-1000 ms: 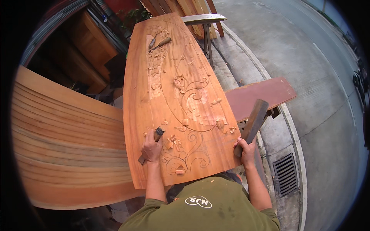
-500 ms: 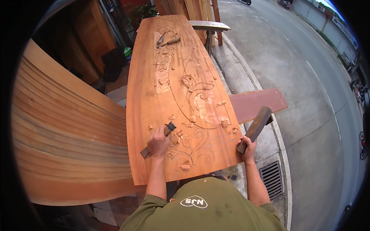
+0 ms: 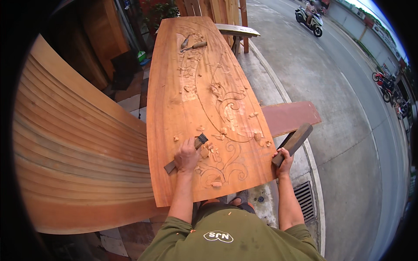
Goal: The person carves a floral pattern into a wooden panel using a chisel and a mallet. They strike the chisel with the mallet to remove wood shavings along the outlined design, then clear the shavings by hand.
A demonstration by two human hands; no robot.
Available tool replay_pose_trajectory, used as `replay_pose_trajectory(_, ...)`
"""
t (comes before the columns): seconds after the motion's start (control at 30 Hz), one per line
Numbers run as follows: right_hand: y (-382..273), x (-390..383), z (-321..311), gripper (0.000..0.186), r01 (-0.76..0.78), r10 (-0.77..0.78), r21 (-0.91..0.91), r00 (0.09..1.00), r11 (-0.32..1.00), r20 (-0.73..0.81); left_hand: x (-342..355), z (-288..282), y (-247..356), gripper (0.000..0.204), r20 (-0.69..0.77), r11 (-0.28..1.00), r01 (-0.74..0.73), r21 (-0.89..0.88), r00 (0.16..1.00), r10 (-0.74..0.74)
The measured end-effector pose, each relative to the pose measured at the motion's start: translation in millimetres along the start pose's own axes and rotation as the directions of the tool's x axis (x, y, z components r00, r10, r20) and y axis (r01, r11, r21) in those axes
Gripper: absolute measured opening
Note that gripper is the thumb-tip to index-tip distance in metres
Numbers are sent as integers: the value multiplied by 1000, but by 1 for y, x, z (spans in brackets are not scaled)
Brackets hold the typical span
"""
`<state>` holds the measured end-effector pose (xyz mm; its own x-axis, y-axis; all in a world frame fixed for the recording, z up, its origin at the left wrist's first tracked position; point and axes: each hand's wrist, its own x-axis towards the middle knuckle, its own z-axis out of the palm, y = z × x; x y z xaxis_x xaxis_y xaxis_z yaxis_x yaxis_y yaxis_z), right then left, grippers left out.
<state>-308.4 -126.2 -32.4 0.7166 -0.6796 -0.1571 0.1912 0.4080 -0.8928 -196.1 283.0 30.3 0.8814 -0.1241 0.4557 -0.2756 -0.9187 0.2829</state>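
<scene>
My left hand [image 3: 187,155] is wrapped round a broad flat chisel [image 3: 170,167], laid slantwise over the near part of a carved wooden panel [image 3: 169,108]. The chisel's black, ragged-looking upper end sticks out past my fingers, close to some wood chips [image 3: 209,152]. My right hand [image 3: 284,161] grips one end of a block-shaped wooden mallet [image 3: 296,141] beside the panel's right edge, its free end pointing up and right. Scrolls and leaves are cut or drawn on the panel. Two more carving tools [image 3: 193,46] rest at its far end.
Large curved, ridged wood [image 3: 82,143] stands close on the left. A reddish board [image 3: 291,117] juts out from the panel's right side, above the pavement. A drain grate [image 3: 305,202] lies at lower right. On the road a person rides a scooter [image 3: 310,21].
The view has shifted slightly, and the scooter has come further into sight on the road. Both hands keep their holds; the mallet's free end is tilted slightly further right.
</scene>
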Motion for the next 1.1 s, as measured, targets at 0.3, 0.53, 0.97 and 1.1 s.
replay_pose_trajectory(0.3, -3, 2, 4, 23, -7, 7, 12, 1000, 1000, 29, 2, -5, 7, 38, 54, 999, -20, -46, 998, 23)
replay_pose_trajectory(0.53, -2, 6, -2, 25, 0, -3, 44, 998, 999, 61, 2, -9, 14, 43, 56, 994, -98, -55, 993, 101)
replay_pose_trajectory(0.97, -12, -5, -1, 52, -18, 9, 123, 997, 992, 72, -2, -11, 24, 39, 65, 988, -150, 28, 987, 148)
replay_pose_trajectory(1.1, -10, -10, 4, 49, -14, 7, 128, 999, 992, 50, 0, -12, 18, 34, 36, 977, -208, 33, 978, 207)
